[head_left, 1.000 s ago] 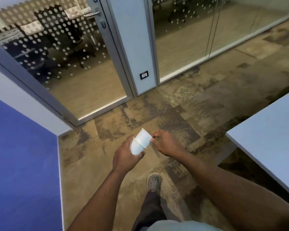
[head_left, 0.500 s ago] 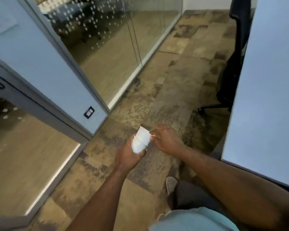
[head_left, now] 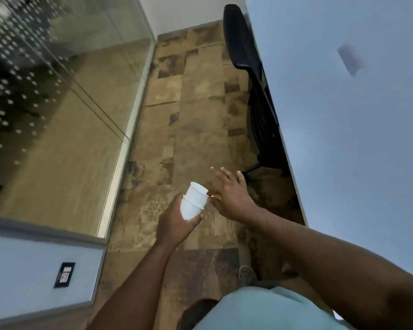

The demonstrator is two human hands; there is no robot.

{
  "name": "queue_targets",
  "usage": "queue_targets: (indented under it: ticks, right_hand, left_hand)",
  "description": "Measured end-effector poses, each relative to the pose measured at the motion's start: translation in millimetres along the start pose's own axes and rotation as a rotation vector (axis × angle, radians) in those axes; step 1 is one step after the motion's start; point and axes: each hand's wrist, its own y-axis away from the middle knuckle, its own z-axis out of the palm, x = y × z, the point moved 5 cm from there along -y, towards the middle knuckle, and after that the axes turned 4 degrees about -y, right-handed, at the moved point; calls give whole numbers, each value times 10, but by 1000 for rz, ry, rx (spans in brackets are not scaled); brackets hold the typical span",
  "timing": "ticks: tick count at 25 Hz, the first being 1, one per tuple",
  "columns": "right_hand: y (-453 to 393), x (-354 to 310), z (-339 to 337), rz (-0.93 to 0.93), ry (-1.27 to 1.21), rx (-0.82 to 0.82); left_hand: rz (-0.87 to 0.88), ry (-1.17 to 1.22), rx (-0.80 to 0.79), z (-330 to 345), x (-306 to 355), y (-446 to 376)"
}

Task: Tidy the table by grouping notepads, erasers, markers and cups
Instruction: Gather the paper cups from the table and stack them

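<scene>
Mottled brown carpet floor (head_left: 196,129) is filling the middle of our view, with a dotted glass partition (head_left: 57,103) running along the left and the pale counter (head_left: 358,139) now taking up most of the right side, far more of it than half a second ago, when only its near edge was showing. We are also seeing a black office chair (head_left: 243,51) tucked against the counter's edge, closer to the top of the view than before. A blurred grey object (head_left: 349,59) is lying on the counter; we cannot tell what it is.

We are holding two nested white cups (head_left: 193,201) above the floor, well apart from the counter. Our left hand (head_left: 174,222) is wrapping around the lower cup from beneath, as it was earlier. Our right hand (head_left: 231,194) is pinching the rim of the upper cup between thumb and forefinger, while its other fingers are now fanning out straight, where before they were curled in. A grey shoe (head_left: 247,273) is showing on the floor below our arms, and a wall socket (head_left: 64,275) is sitting at lower left.
</scene>
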Motion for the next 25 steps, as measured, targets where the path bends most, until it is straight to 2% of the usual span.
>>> queue_targets:
  ticks: [4,7,13,17,20,25]
  right_hand:
    - [-292,637,-320,210,-18,77]
    - [-387,1204,-548,419,-13,170]
    - [-120,2117,-1126,863,-42,519]
    - [-92,2491,-1555,1061,81,629]
    - [-24,2719,-1770,1161,129,683]
    - [49,3355,-2101,1254,150,702]
  left_hand:
    - [157,-22,-136,307,504,-758]
    - [264,-14,-298,687,924,-1342]
    - [552,-22,-580,1219,2147,-2120]
    - [756,-55,-709,1494,3027,-2503]
    - [734,-55,-770,1687,3406,-2651]
    - [577,-84,-769,2097,3801,-2866]
